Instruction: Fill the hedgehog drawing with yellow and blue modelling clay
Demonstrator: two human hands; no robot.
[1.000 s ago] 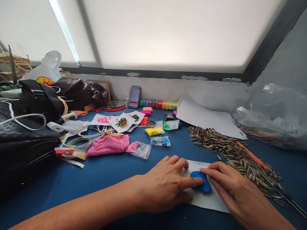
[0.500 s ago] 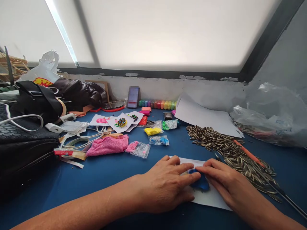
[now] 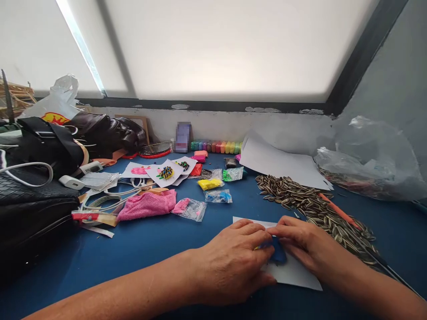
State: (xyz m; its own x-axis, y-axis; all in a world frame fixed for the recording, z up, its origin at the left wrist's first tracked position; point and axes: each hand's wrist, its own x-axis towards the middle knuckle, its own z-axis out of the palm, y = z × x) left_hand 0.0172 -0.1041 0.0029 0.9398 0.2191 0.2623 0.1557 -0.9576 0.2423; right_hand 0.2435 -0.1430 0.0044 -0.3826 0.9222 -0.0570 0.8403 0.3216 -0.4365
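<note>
A flat piece of blue modelling clay [image 3: 279, 252] lies on a small sheet of white paper [image 3: 300, 272] at the front of the table. My left hand [image 3: 238, 260] covers its left part, the fingers curled over it and a bit of yellow showing beneath them. From the other side my right hand [image 3: 302, 242] pinches at the clay's upper edge, its fingers bent and close together. The fingertips of both hands nearly meet, and they hide much of the clay. A heap of striped sunflower seeds [image 3: 300, 198] lies beyond my right hand.
Small bags of yellow clay [image 3: 210, 183], blue clay [image 3: 218, 196] and pink clay [image 3: 189, 209] lie ahead. A pink cloth [image 3: 147, 205] and a black bag [image 3: 36, 213] are on the left. Decorated cards [image 3: 166, 172], white sheets [image 3: 280, 160] and a plastic bag [image 3: 370, 164] stand farther back.
My left fingers have drawn in and curled over the clay, where they were stretched out before. My right hand stays at the clay's edge. The camera view has shifted slightly.
</note>
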